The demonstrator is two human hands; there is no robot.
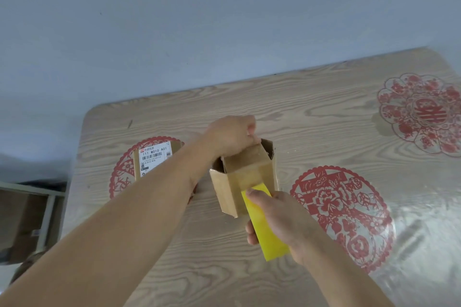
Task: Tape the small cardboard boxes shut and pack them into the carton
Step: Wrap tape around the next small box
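Item 1: small cardboard box, approx. centre of surface, slightly toward near edge; stands upright w/ top flaps partly raised, a strip of brownish tape visible down its near face. Not yet sealed, by the look. Handling est.: light, thin corrugated walls, stiff along edges but flaps flex easily; will crush if squeezed mid-panel. Best hold: corners or folded edges, one hand steadying the top while the other presses tape flat. Item 2: left hand, at far top edge of box, fingers curled, pinching or pressing the far flap; exact contact partly hidden behind the flap. Item 3: right hand, at near side of box, fingers wrapped round a yellow flat tool, prob. a scraper or tape cutter, cannot tell which; its upper end touches box's near face over the tape. Tool looks rigid plastic, smooth, may slip if gripped loosely. Item 4: second box w/ white shipping label, toward left edge of surface, partly hidden by left forearm; closed or not, cannot tell. Item 5: surface itself, wood-grain w/ clear cover over red paper-cut motifs, far right corner and right of centre. Item 6: brown cardboard on floor beyond left edge, poss. the carton; unconfirmed, blurred.
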